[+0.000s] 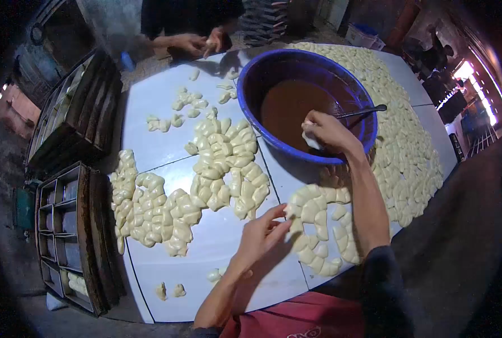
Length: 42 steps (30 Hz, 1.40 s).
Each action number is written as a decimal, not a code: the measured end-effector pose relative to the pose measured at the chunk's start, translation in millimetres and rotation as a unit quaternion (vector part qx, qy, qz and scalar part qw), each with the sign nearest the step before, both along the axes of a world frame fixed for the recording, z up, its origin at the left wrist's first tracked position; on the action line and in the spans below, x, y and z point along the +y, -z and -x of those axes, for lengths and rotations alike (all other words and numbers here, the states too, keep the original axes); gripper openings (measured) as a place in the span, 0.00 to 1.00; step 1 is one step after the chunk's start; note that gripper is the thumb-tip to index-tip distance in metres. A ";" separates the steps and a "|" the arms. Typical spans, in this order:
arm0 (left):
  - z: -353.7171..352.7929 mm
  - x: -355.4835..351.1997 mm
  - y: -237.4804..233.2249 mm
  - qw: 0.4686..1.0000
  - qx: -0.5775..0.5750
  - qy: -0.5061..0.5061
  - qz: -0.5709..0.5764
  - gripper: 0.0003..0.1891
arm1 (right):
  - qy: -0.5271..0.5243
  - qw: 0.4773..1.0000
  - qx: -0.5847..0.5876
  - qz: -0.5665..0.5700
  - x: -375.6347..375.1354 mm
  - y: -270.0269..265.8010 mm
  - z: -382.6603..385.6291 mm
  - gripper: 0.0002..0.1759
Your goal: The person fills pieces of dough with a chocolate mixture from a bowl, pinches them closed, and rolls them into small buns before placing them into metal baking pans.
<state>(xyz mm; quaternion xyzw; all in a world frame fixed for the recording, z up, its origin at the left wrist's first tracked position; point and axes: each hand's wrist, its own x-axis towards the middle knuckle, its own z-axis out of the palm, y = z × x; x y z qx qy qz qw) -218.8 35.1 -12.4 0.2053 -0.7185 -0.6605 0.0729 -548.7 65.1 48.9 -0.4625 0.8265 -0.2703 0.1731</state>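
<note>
Nearest, a red garment [301,318] is showing at the edge of the white worktop [206,281]. Two small lumps [169,290] are lying near the left corner. The left hand [257,236] is reaching over the worktop, its grip standing slightly apart, fingertips at the border of a curved cluster of pale dough pieces [310,214]; whether they are touching, I cannot tell. Beyond it, the right hand [327,132] is hovering over the blue basin [242,93], its grip closing on a whitish lump [312,141] inside the near rim. Brown liquid [293,101] is filling the lower part of the basin; a dark-handled utensil [366,111] is leaning across the right rim. To the left, a compartmented tray stack [84,225] is standing beside the worktop, pale rolls [77,283] sitting in its near end. Joined dough pieces are spreading across the middle; a dense field of pieces [400,146] is covering the right side. Farthest, another person's hands [203,44] are meeting over the far edge, small scattered pieces [189,100] lying nearer.
</note>
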 end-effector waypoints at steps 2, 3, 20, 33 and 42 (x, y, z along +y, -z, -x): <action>-13.9 -4.6 -10.9 0.999 -0.020 -0.021 0.019 0.25 | -0.108 0.977 0.074 -0.171 -14.5 17.3 11.7 0.18; -17.9 -4.8 -25.5 0.998 -0.055 -0.030 0.010 0.24 | -0.160 0.948 0.111 -0.253 -20.5 27.4 15.1 0.17; -6.6 -14.0 -8.0 0.994 0.066 -0.046 -0.068 0.24 | 0.008 0.826 -0.531 0.189 -16.2 -27.3 -53.1 0.11; -41.4 -7.1 14.7 0.820 0.174 -0.327 -0.437 0.18 | -0.036 0.856 -0.497 0.139 29.2 24.3 -221.7 0.30; -77.1 -1.2 16.4 0.864 0.162 -0.402 -0.255 0.18 | -0.067 0.964 -0.089 0.240 35.2 70.9 -286.2 0.17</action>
